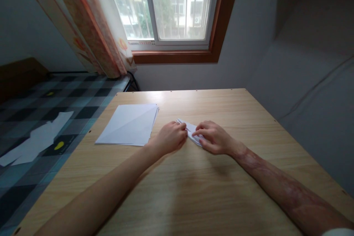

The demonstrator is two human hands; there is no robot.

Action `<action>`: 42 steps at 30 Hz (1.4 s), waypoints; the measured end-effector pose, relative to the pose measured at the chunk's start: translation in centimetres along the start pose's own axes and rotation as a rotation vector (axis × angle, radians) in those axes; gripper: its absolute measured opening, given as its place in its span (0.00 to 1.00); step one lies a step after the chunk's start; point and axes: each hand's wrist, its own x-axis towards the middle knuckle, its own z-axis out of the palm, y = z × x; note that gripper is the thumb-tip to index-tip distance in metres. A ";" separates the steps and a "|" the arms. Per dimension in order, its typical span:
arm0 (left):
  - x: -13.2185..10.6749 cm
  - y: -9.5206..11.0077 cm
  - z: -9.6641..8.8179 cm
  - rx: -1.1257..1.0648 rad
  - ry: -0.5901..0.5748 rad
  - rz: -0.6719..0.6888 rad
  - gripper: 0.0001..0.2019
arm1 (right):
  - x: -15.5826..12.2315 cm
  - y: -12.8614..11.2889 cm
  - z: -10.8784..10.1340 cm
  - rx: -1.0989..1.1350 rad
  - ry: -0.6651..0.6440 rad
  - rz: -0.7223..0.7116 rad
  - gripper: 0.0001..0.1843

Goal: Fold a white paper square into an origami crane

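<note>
A small folded white paper (191,128) lies at a slant on the wooden table between my two hands. My left hand (174,135) is closed, with its fingertips pinching the paper's left side. On the other side, my right hand (214,136) grips the paper's right part, the thumb at its lower edge and the fingers bent over the top. Both hands hide parts of the paper. Left of them lies a stack of square white sheets (129,125); the top sheet has a diagonal crease.
The light wooden table (177,191) reaches towards a wall below a barred window (179,7). At the left is a bed with a checked cover (91,92), on which cut white paper pieces (41,140) lie. An orange patterned curtain (91,25) hangs beside the window.
</note>
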 end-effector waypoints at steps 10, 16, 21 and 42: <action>0.2 2.0 0.5 -0.166 0.126 -0.212 0.21 | 0.4 0.0 0.3 -0.011 0.005 0.037 0.17; 0.2 1.7 0.9 -0.177 0.148 -0.280 0.19 | 0.3 -0.1 0.2 -0.022 0.000 0.030 0.19; 0.0 -0.1 0.4 -0.283 0.096 -0.152 0.13 | 0.4 -0.4 0.1 -0.019 -0.006 0.010 0.22; -0.3 -3.4 -0.7 -0.334 0.020 0.159 0.10 | 0.4 -0.2 0.4 -0.239 -0.041 -0.053 0.11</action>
